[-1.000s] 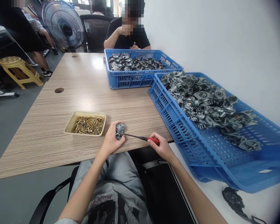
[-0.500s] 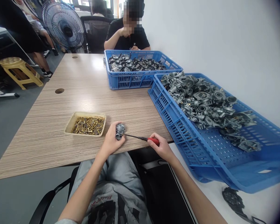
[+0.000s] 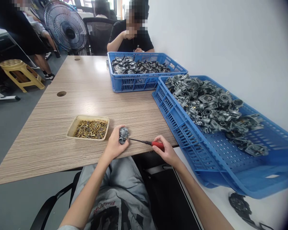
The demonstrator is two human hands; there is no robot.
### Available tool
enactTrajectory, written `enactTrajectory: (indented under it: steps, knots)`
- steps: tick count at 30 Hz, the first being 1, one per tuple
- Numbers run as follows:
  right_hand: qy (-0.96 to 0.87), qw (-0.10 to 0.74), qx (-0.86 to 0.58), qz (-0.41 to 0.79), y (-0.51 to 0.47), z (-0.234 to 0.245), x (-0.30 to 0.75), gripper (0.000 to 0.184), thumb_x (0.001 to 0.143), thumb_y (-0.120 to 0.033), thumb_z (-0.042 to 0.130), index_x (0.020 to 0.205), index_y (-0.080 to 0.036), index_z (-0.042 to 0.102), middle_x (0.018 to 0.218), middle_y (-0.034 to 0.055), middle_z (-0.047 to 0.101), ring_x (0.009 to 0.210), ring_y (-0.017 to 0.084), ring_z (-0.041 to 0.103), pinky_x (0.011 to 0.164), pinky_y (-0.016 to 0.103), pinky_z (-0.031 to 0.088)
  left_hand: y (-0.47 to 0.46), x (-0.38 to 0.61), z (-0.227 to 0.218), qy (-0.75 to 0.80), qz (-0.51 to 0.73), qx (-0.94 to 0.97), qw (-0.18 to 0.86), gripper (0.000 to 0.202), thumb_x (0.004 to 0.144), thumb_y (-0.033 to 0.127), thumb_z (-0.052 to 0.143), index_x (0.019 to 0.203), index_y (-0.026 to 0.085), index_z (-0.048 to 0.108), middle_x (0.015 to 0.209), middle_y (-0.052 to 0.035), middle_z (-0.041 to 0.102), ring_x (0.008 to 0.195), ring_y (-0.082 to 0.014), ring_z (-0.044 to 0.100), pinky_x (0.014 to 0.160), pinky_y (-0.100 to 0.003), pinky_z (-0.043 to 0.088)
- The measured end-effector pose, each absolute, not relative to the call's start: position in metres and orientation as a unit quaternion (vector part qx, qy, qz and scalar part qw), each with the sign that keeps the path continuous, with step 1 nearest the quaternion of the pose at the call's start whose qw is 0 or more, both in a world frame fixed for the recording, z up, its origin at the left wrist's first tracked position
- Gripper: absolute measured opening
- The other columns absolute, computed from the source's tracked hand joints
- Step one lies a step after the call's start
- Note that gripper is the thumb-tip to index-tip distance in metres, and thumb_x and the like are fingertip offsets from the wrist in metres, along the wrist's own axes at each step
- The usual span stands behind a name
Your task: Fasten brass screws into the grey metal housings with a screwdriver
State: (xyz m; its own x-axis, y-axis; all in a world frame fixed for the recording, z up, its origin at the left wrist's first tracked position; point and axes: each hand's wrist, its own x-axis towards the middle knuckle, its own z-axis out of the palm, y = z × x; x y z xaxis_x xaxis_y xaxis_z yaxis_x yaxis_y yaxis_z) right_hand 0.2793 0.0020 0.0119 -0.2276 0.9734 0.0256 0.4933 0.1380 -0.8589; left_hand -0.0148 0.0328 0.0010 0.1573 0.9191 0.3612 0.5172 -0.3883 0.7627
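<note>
My left hand (image 3: 114,144) is closed round a small grey metal casting (image 3: 123,134) held at the near edge of the wooden table (image 3: 84,92). My right hand (image 3: 166,150) grips the red handle of a screwdriver (image 3: 150,143). Its thin dark shaft points left and its tip meets the casting's side. Just left of the casting sits a shallow beige tray (image 3: 73,127) holding several small brass screws (image 3: 90,129).
A large blue crate (image 3: 182,134) of grey castings lies tilted at my right. A second blue crate (image 3: 134,81) of darker parts stands farther back. A person in black (image 3: 131,38) sits at the far end. A fan (image 3: 65,25) and yellow stool (image 3: 20,72) stand at left.
</note>
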Motion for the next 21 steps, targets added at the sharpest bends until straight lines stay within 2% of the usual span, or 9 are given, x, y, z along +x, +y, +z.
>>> enactTrajectory:
  steps: [8, 11, 16, 21]
  knots:
    - [-0.679, 0.33, -0.542, 0.369, 0.0064, 0.007, 0.2787, 0.039, 0.102, -0.058, 0.055, 0.082, -0.024, 0.05, 0.07, -0.0032, 0.047, 0.065, 0.017, 0.045, 0.063, 0.031, 0.035, 0.0332, -0.0148, 0.0015, 0.495, 0.418, 0.722, 0.243, 0.066, 0.079, 0.018, 0.068, 0.141, 0.022, 0.045, 0.135, -0.0107, 0.062, 0.125, -0.027, 0.063, 0.113, -0.043, 0.049]
    - [-0.681, 0.328, -0.54, 0.369, 0.0056, 0.0084, 0.2783, 0.04, 0.102, -0.058, 0.054, 0.082, -0.024, 0.051, 0.07, -0.0029, 0.047, 0.066, 0.017, 0.045, 0.063, 0.032, 0.035, 0.0331, -0.0148, 0.0015, 0.494, 0.419, 0.723, 0.239, 0.066, 0.079, 0.018, 0.068, 0.141, 0.022, 0.046, 0.134, -0.0104, 0.062, 0.125, -0.0269, 0.062, 0.112, -0.042, 0.049]
    - [-0.692, 0.321, -0.531, 0.37, 0.0032, 0.0131, 0.2798, 0.029, 0.098, -0.052, 0.061, 0.095, -0.024, 0.054, 0.077, -0.0026, 0.052, 0.067, 0.018, 0.048, 0.066, 0.032, 0.038, 0.0328, -0.0149, 0.0017, 0.495, 0.416, 0.724, 0.241, 0.066, 0.08, 0.018, 0.068, 0.141, 0.022, 0.045, 0.134, -0.01, 0.062, 0.125, -0.0263, 0.062, 0.112, -0.041, 0.049]
    - [-0.685, 0.32, -0.54, 0.371, 0.0056, 0.0107, 0.2803, 0.035, 0.1, -0.055, 0.059, 0.086, -0.024, 0.051, 0.072, -0.0031, 0.05, 0.066, 0.018, 0.047, 0.064, 0.031, 0.036, 0.0329, -0.0152, 0.0023, 0.496, 0.414, 0.723, 0.245, 0.066, 0.08, 0.018, 0.069, 0.141, 0.023, 0.045, 0.136, -0.0103, 0.061, 0.126, -0.0269, 0.062, 0.113, -0.042, 0.048]
